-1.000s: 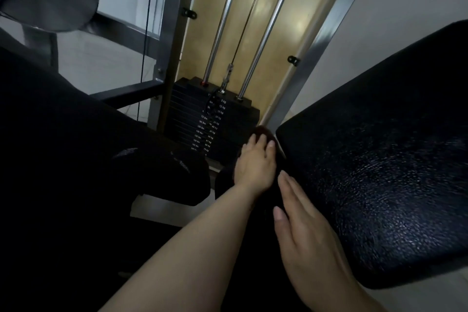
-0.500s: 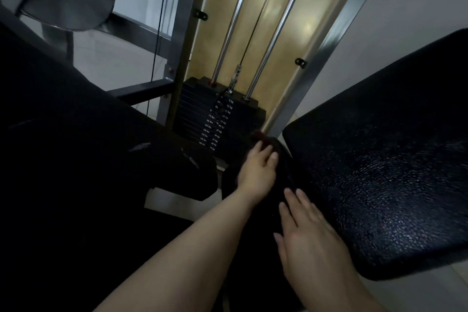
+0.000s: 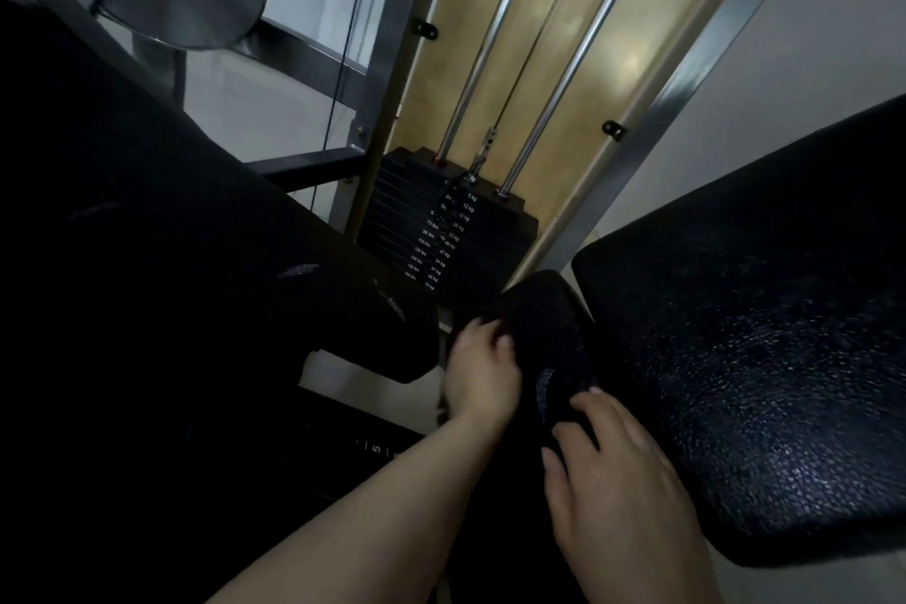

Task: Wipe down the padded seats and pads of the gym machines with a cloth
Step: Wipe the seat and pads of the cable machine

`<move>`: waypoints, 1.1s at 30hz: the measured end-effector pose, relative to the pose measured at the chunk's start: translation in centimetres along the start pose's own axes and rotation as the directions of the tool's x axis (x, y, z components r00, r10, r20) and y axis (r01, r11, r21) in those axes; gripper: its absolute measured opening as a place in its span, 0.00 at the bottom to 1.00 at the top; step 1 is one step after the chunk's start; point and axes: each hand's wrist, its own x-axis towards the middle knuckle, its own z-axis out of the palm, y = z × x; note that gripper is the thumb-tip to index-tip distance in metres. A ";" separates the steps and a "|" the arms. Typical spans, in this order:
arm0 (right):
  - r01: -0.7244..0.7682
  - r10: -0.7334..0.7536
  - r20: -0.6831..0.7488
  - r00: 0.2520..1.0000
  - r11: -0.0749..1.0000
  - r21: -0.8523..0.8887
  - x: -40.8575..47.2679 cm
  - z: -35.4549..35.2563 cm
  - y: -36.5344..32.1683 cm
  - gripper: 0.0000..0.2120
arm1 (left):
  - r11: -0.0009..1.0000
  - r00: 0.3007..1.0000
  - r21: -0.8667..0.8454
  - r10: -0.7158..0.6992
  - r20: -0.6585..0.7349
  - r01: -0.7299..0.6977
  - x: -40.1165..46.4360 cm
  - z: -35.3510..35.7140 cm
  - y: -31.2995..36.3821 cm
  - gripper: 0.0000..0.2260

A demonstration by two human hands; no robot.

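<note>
Cloth, dark and hard to tell from the shadowed padding under it, lies in the gap between the two black pads, and both hands are on it. Left hand curls its fingers over the cloth's left edge and grips it, while the right hand rests on the cloth's near end with fingers bent, beside the textured right pad. Beyond them the left pad sits in shadow, with the weight stack and its chrome guide rods behind.

Weight stack w/ kg/lb labels sits just past my left hand; two chrome guide rods & cable rise above it, steel frame post beyond my right.
</note>
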 end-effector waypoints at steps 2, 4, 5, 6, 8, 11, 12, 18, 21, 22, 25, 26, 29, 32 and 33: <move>0.008 -0.008 -0.033 0.999 1.000 0.013 0.2 0.3 0.2 0.12 | 0.972 0.967 -0.049 0.233 0.102 -0.229 0.2 1.0 3.4 0.16; 0.012 -0.012 -0.044 0.999 1.000 0.013 0.4 0.6 0.2 0.12 | 0.949 0.935 -0.053 0.315 0.165 -0.311 1.0 1.1 4.8 0.16; 0.008 -0.008 -0.038 0.999 1.000 0.013 0.5 0.5 0.1 0.08 | 0.952 0.940 -0.034 0.306 0.149 -0.305 1.6 1.1 4.3 0.16; -0.009 0.010 -0.012 1.000 1.000 0.026 0.5 0.3 -0.1 0.05 | 0.962 0.955 -0.018 0.272 0.115 -0.272 2.1 1.0 3.4 0.17; -0.016 0.015 0.014 1.000 1.000 0.020 0.4 0.2 -0.2 0.06 | 0.990 0.989 0.017 0.141 0.050 -0.142 2.7 0.6 0.9 0.18; -0.017 0.016 0.019 1.000 0.999 0.041 0.2 0.0 -0.3 0.15 | 0.995 0.996 0.052 -0.085 -0.005 0.085 2.8 0.1 -2.2 0.19; -0.021 0.020 0.016 1.000 0.999 0.047 0.3 0.0 -0.4 0.17 | 0.985 0.986 0.051 -0.164 -0.019 0.165 2.8 0.0 -2.4 0.19; 0.005 -0.005 -0.008 1.000 0.997 0.074 0.2 0.3 -0.1 0.17 | 0.987 0.984 0.028 0.158 0.086 -0.161 1.2 1.8 5.5 0.17; 0.008 -0.006 -0.027 1.000 0.997 0.073 0.4 0.3 -0.1 0.17 | 0.948 0.938 -0.031 0.318 0.140 -0.317 2.3 1.5 6.0 0.18; 0.007 -0.005 -0.031 0.999 0.997 0.072 0.5 0.3 -0.1 0.17 | 0.957 0.949 -0.040 0.289 0.130 -0.286 3.0 1.2 4.9 0.18; 0.006 -0.003 -0.039 0.999 0.998 0.068 0.5 0.1 -0.3 0.17 | 1.000 0.998 -0.002 -0.007 0.069 0.007 4.3 -0.3 0.1 0.20; 0.005 -0.001 -0.044 0.999 0.997 0.076 0.5 0.1 -0.2 0.17 | 0.995 0.994 0.014 -0.102 0.051 0.101 4.2 -0.7 -0.9 0.20; -0.002 0.006 -0.054 0.999 0.998 0.069 0.5 0.2 0.0 0.17 | 0.981 0.979 0.033 -0.193 0.059 0.192 3.7 -0.5 0.4 0.19; 0.001 0.003 -0.049 0.999 0.996 0.085 0.3 0.3 0.1 0.17 | 0.999 0.994 -0.006 0.044 0.096 -0.044 2.1 0.9 5.3 0.17; -0.003 0.007 -0.049 0.999 0.996 0.086 0.3 0.3 0.1 0.17 | 0.987 0.977 -0.037 0.159 0.143 -0.155 1.5 1.2 6.4 0.17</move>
